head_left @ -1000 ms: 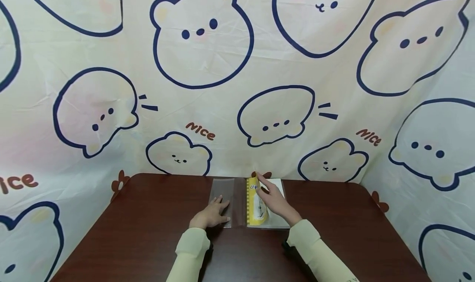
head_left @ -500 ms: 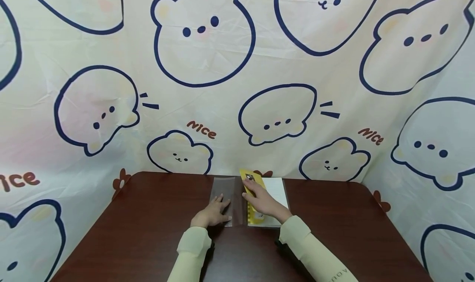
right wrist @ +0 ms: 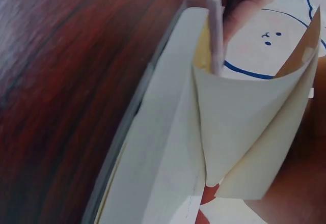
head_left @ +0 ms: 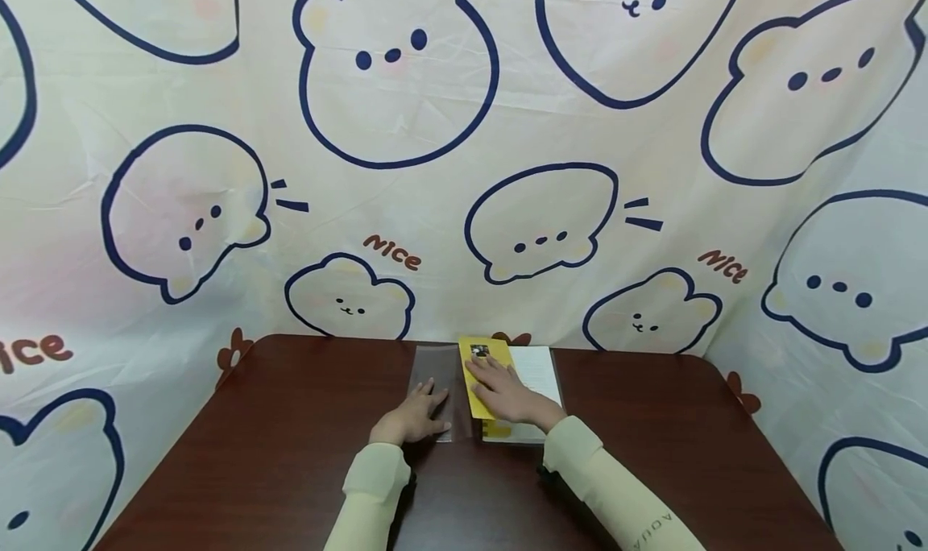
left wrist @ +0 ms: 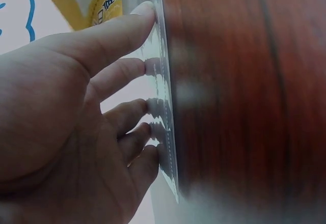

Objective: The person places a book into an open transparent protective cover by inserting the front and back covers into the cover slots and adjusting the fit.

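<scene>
A notebook lies open on the table, its clear plastic cover spread to the left. My left hand rests on that plastic with fingers apart; in the left wrist view its fingertips touch the clear sheet. The yellow cover leaf is turned partway left over the notebook's spine. My right hand lies against this leaf with extended fingers. Beneath and to the right show white lined pages. In the right wrist view the leaf's pale side curves upward, standing off the white pages.
The dark brown wooden table extends around the notebook to both sides. Behind it hangs a pale cloth printed with cartoon bear outlines, close to the table's far edge.
My right hand has moved left, turning the yellow leaf from the right side over toward the plastic cover. More white page shows now. My left hand has stayed in place.
</scene>
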A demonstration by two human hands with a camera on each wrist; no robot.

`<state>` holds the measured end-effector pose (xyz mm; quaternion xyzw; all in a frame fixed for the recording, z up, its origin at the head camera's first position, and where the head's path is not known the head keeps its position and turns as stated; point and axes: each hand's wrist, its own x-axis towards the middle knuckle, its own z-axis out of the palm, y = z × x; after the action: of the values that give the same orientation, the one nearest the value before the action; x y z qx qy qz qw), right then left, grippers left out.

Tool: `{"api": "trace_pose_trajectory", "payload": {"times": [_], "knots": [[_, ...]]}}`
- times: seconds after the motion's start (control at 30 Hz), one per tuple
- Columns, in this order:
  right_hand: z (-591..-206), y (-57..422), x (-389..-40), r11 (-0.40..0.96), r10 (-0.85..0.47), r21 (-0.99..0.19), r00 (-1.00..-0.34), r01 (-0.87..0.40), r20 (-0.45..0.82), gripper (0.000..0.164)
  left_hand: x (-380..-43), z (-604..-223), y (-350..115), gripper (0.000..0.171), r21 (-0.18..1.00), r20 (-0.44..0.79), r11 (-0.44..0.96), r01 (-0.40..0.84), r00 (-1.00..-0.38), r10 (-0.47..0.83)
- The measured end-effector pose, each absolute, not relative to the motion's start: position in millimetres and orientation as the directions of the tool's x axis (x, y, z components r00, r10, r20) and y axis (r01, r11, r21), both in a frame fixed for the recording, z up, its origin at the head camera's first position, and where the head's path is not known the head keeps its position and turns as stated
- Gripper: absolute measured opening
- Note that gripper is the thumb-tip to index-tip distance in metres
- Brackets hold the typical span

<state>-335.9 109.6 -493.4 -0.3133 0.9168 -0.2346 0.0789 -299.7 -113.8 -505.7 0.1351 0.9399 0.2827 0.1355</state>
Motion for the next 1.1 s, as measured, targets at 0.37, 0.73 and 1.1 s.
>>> {"api": "trace_pose_trajectory", "payload": {"times": [0.37,0.73,1.1], "knots": [[-491,104,-335,0.729,-0.642,-0.372,-0.762,-0.574,-0.082,0.059,-301,-507,-117,0.065,0.560,-0.188,0.811,0.167,-0.928,0.321],[-500,97,-335,0.784,-0.607,-0.258,-0.785,-0.565,-0.126,0.057,-300,-503,-117,0.065,0.560,-0.187,0.812,0.165,-0.929,0.318],[-498,95,-333,0.795,-0.598,-0.234,-0.789,-0.560,-0.144,0.059,-301,-504,-116,0.065,0.561,-0.188,0.813,0.158,-0.932,0.310]]}}
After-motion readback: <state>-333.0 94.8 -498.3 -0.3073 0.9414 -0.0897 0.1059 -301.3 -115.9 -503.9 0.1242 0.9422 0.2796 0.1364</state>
